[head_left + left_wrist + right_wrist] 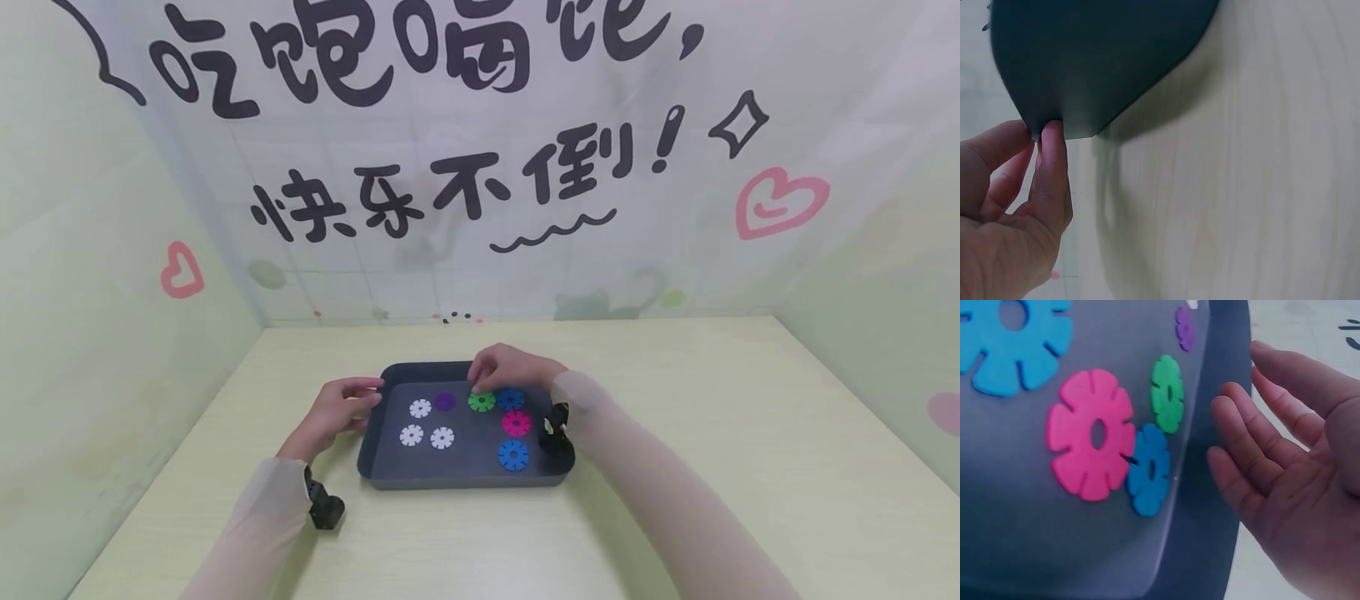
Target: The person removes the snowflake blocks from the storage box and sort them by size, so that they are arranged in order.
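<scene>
A dark grey tray (465,465) holds several flat, notched, flower-shaped plastic discs. My left hand (337,412) is at the tray's left side; the left wrist view shows its thumb and fingers pinching the rim near a corner. Over the far rim is my right hand (512,367), its fingertips close above a green disc (473,404) in the head view. In the right wrist view those fingers are loosely bent with nothing between them. Beside the green disc lie a dark blue disc (518,402) and a purple disc (446,402). A pink disc (1066,431) overlaps the dark blue one in the right wrist view.
Three white discs (406,437) lie in the tray's left half. A larger blue disc (504,456) is near its front right. Pale wood-look table (675,400) surrounds the tray. Behind stands a printed backdrop (450,283) with black lettering. Each wrist wears a small black camera (326,507).
</scene>
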`<state>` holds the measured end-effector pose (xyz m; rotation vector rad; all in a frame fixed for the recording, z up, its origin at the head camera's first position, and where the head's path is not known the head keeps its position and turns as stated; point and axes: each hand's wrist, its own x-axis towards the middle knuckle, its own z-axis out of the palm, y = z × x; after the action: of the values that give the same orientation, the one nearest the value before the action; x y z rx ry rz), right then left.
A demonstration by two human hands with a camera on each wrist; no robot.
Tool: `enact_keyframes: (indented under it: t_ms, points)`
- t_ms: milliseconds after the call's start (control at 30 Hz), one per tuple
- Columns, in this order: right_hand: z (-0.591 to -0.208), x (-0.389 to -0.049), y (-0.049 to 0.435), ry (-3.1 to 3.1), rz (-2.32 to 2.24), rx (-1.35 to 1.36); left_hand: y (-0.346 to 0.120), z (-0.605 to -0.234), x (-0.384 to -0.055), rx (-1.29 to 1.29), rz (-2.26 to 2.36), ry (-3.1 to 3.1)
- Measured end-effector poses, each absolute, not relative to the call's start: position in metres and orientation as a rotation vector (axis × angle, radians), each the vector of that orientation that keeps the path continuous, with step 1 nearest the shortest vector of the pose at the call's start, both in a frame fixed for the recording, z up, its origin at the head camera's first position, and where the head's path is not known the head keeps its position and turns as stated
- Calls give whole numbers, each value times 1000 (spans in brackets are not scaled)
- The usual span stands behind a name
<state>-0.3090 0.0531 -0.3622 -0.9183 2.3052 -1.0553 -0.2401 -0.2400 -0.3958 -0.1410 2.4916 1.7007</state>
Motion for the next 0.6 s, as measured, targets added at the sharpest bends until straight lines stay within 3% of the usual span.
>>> enact_keyframes:
  t_ms: [600]
  points:
    - [-387,-313,50,2406,-980,-881,-242,-396,-241,-150,1699,2489]
